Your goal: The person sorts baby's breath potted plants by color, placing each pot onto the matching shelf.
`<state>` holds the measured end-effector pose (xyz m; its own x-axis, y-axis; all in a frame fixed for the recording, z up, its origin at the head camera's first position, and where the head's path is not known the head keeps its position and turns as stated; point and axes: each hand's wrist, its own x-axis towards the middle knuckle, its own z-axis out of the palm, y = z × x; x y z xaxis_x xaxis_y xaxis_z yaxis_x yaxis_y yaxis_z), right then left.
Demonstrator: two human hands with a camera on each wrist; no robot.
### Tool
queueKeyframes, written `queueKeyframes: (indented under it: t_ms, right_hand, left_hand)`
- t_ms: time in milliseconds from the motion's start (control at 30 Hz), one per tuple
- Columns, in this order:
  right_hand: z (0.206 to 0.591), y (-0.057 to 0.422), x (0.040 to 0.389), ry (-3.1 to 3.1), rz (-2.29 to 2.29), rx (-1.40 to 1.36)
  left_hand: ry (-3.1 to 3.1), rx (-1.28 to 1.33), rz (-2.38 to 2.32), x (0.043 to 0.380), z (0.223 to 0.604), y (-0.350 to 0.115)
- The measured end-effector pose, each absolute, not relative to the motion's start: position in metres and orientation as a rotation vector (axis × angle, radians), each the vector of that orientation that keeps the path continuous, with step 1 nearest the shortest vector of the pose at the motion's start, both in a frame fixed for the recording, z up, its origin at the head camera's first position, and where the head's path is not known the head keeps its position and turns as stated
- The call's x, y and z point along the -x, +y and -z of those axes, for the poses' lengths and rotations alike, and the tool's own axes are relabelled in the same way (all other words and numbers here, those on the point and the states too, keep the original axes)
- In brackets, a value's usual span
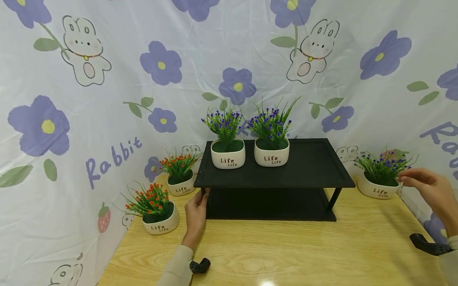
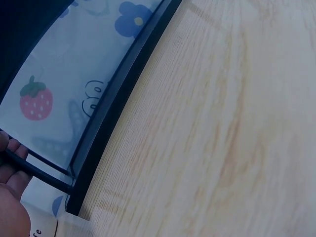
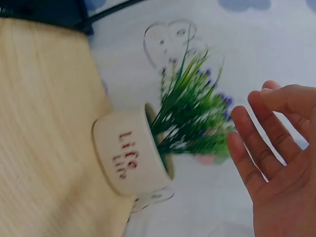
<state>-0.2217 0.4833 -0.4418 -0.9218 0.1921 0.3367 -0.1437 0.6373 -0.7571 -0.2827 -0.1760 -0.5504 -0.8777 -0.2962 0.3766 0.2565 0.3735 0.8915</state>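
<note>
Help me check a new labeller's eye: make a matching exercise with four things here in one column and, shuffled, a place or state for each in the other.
Column one
1. Black shelf
2. Left grip
3. Right grip
4. Front red-flowered pot

Column two
A. Holds nothing, next to the far-right purple-flowered pot
B. Stands on the wooden table, left of the shelf
C. Bears two purple-flowered pots on its upper tier
D. Holds a slim post

Right pairs: 1-C, 2-D, 3-A, 4-B
</note>
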Motion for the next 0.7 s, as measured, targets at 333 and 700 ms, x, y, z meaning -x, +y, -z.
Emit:
queueKeyframes:
  t_ms: [333,700]
  right_hand:
    - [0.473,0.501,0.226,-2.502,-1.219,0.247]
    - [0.498,0.508,0.242,-2.559,-1.348,0.428]
  left_hand:
    - [-2.161,-0.046,1.547,0.283,0.55,-0.176]
    - [-2.163,-0.058,1.536,0.282,0.55,-0.175]
